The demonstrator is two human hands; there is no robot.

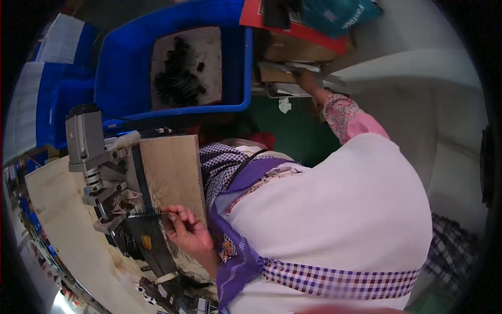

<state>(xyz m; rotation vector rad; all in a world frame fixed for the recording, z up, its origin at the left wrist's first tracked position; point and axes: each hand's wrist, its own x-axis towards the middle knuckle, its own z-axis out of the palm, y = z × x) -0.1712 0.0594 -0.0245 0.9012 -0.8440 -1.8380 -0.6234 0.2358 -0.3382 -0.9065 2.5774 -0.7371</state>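
My left hand (189,233) pinches the wire end of a small black twisted-wire brush (145,214) between thumb and fingers. The bristled end of the brush reaches to the metal jaw of a grey motor-driven machine (85,137) clamped on the wooden bench. Whether the jaw grips the brush, I cannot tell. My right hand (309,82) is stretched far out to the upper right, at a shelf of papers and cardboard (285,78). It is blurred and its fingertips are hidden, so its hold cannot be made out.
A blue bin (172,111) stands beyond the bench, with a pile of black brushes (180,78) on a pale sheet inside. Loose wires and bristles litter the wooden bench (170,157) around the machine. A teal bag (340,15) lies on a red board (308,36) above the shelf.
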